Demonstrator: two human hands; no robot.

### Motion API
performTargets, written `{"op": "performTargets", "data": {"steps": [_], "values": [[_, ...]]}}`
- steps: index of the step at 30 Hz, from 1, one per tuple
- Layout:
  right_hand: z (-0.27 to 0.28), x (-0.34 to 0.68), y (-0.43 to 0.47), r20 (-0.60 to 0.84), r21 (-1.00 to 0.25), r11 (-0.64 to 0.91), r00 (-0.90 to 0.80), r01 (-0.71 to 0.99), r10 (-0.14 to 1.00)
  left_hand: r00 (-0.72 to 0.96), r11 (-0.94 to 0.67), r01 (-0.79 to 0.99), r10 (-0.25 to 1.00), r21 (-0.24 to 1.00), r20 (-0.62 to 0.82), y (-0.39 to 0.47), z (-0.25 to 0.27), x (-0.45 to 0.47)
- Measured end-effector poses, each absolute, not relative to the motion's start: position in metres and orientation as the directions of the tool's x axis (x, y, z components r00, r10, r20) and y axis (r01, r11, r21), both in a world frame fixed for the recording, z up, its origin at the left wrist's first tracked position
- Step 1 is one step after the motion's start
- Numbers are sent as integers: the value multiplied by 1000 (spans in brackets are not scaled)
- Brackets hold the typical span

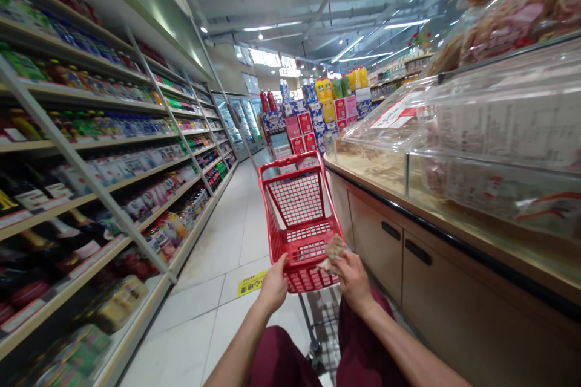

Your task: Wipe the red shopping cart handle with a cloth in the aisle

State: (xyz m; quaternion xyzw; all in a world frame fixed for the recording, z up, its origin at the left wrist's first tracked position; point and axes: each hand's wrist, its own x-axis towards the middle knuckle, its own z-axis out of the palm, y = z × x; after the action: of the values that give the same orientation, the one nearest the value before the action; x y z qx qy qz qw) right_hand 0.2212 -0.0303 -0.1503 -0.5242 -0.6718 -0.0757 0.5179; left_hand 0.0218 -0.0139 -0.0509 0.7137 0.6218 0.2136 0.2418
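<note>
Just ahead of the person's knees [278, 357] stands a red shopping cart [299, 239]. The left hand [273, 285] grips its near left corner; the right hand [356, 283] pinches a crumpled cloth [334, 252] by the right one. Stocked shelves [122, 145] stand left, a wooden counter [447, 290] right.

1. Yellow floor sticker [253, 284] on the pale tiles: black Chinese characters that seem to read "小心地滑" (caution, slippery floor), somewhat blurred; smaller black marks above them cannot be made out.
2. White-and-red label [394, 113] on a clear plastic cover at right: dark print, too blurred to read.
3. Plastic-wrapped pack [499, 118] at far right: rows of grey print, smeared.
4. Red box [305, 123] in the stacked display ahead: pale print, too small to read.
</note>
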Motion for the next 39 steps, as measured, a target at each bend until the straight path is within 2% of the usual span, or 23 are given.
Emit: {"op": "performTargets", "data": {"steps": [4,6,9,12,14,16,19,21,23,25,27,28,30,31,33,36,39], "values": [[-177,220,-36,625,-441,360,-7,822,781,152,-130,787,988,603,14,-16,-49,25],[-175,221,-40,619,-451,406,-49,795,783,158,-139,787,987,601,22,-15,-50,26],[-158,226,-38,692,-488,444,23,751,722,167,-157,786,985,598,39,-11,-53,28],[-147,227,-33,620,-566,382,71,730,781,171,-168,792,984,587,51,-10,-57,30],[-145,222,-34,513,-633,371,9,679,858,183,-192,802,980,566,72,-16,-59,34],[-140,213,-37,428,-726,377,-51,575,902,261,-289,780,956,555,130,-26,-62,40],[-119,204,-39,338,-868,352,-103,349,935,381,-388,638,910,665,165,-44,-67,51],[-104,202,-37,315,-921,332,-112,204,943,363,-300,511,925,806,114,-50,-71,58],[-98,202,-35,318,-941,316,-5,121,948,245,-136,378,969,916,42,-50,-76,62],[-102,199,-37,345,-936,320,207,144,916,89,3,262,996,965,-27,-45,-82,62],[-116,189,-45,441,-890,361,330,278,834,-38,91,186,996,978,-86,-40,-89,59],[-124,180,-51,511,-843,397,307,363,803,-75,112,164,992,980,-101,-39,-92,58],[-142,161,-64,612,-728,478,152,491,776,-102,138,125,987,983,-125,-40,-97,55],[-150,151,-69,627,-690,500,87,523,774,-100,151,107,985,983,-141,-43,-99,54],[-159,135,-72,626,-678,491,81,547,775,-49,175,101,984,979,-171,-49,-99,55],[-150,134,-55,622,-711,480,141,513,770,72,140,253,984,957,-162,-51,-87,56],[-118,161,-20,671,-643,586,-6,494,741,85,54,422,991,905,-99,-34,-65,51]]}}
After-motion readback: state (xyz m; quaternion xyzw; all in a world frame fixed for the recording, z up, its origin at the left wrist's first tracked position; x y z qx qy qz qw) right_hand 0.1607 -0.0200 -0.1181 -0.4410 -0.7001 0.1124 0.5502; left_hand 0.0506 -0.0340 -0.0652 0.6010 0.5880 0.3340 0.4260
